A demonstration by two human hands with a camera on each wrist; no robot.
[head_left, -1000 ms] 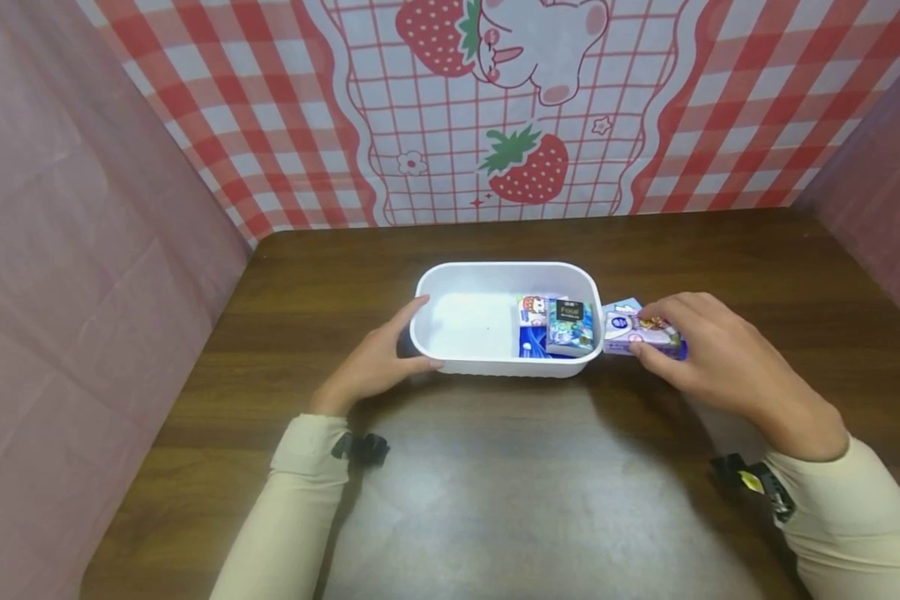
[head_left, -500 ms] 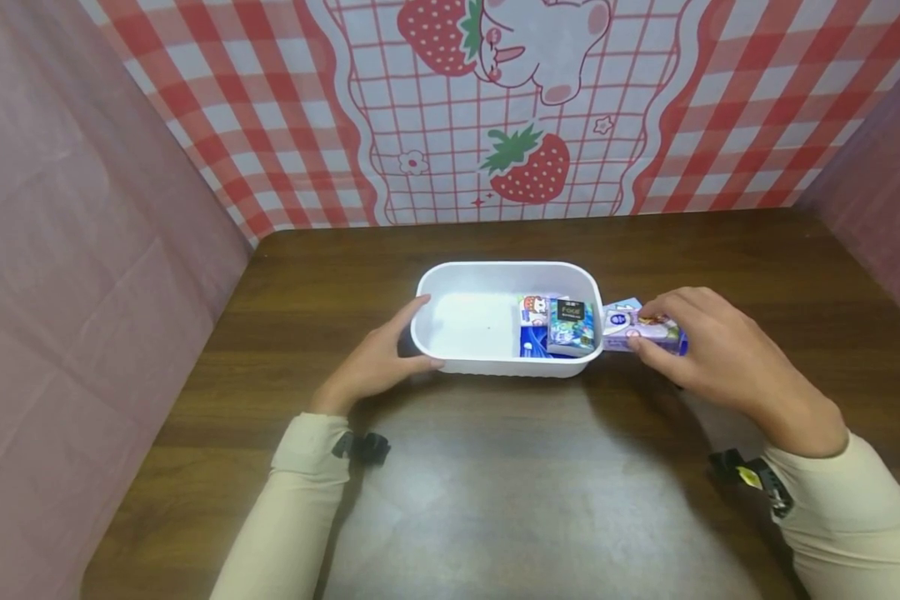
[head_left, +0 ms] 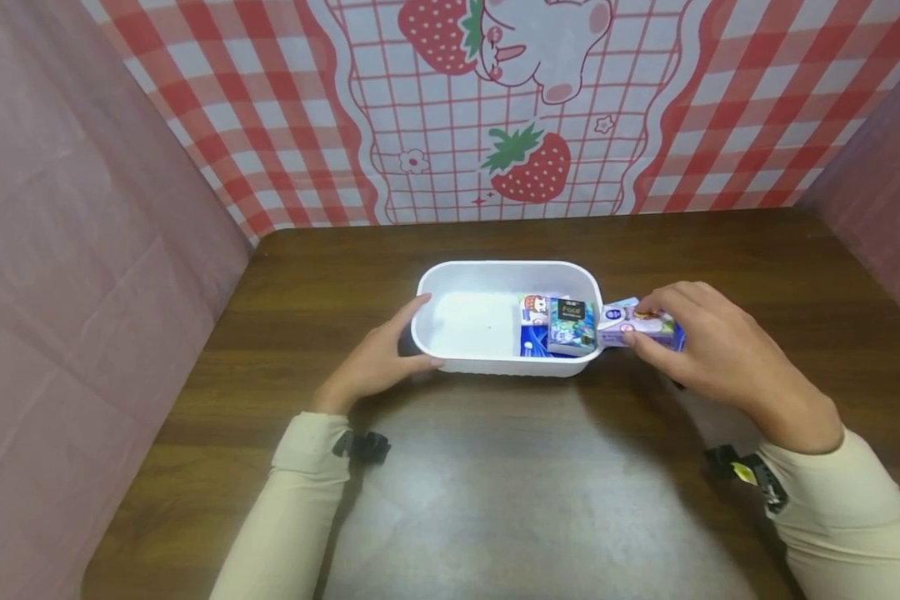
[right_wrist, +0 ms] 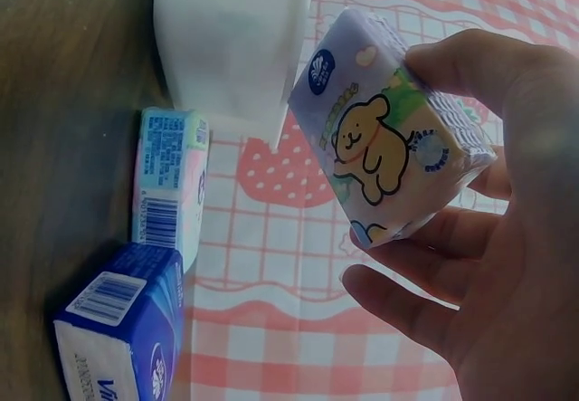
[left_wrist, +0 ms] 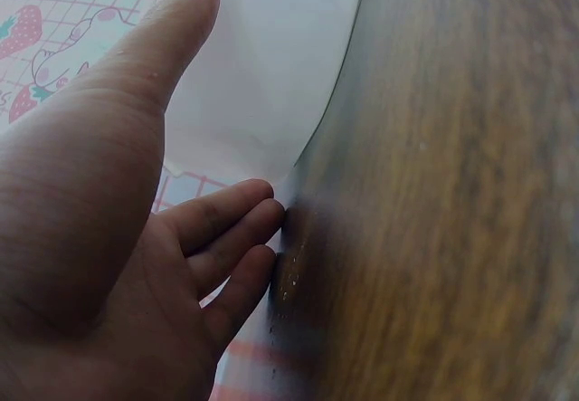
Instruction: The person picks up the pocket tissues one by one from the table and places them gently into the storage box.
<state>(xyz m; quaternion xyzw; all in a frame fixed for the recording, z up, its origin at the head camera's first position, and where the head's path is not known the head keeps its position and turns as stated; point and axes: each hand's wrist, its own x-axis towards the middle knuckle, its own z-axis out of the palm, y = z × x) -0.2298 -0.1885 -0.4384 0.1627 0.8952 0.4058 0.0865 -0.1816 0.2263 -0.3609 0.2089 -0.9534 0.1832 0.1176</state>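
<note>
My right hand (head_left: 720,350) pinches a small lilac tissue pack (head_left: 617,331) printed with a cartoon dog, between thumb and fingers. In the right wrist view the tissue pack is tilted and raised off the table, close to the bin's rim. A white plastic bin (head_left: 468,365) with rounded corners stands mid-table. At its left end my left hand (head_left: 375,362) touches it, thumb and forefinger spread along the rim. Inside the bin's right half lie a green-blue pack with a black label (head_left: 570,331), a white-and-purple pack (head_left: 532,310) and a dark blue pack (head_left: 532,343).
Right of the bin, under the held pack, a pale blue tissue pack (right_wrist: 163,179) and a dark blue tissue pack (right_wrist: 136,324) rest on the brown wooden table (head_left: 495,467). Behind stands a red-checked strawberry cloth (head_left: 270,125); a pink curtain (head_left: 75,292) hangs at left.
My right hand has raised the lilac tissue pack slightly and moved it a little left, toward the bin's right rim. The left hand and the bin have stayed put.
</note>
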